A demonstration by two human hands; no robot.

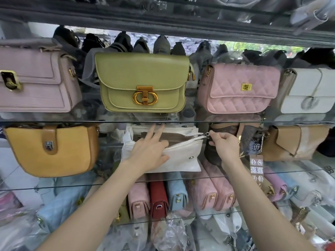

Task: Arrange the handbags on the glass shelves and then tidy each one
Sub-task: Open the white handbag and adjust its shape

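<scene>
Head view: my left hand (150,151) lies spread on the white bag (183,154), gripping nothing; right fingers (216,137) pinch its zipper pull (208,134), below the green bag (143,82).

Smooth white leather-look handbag (181,153) with a metal zip (184,140); glossy glass shelf (54,121); quilted pink bag (239,87).
</scene>
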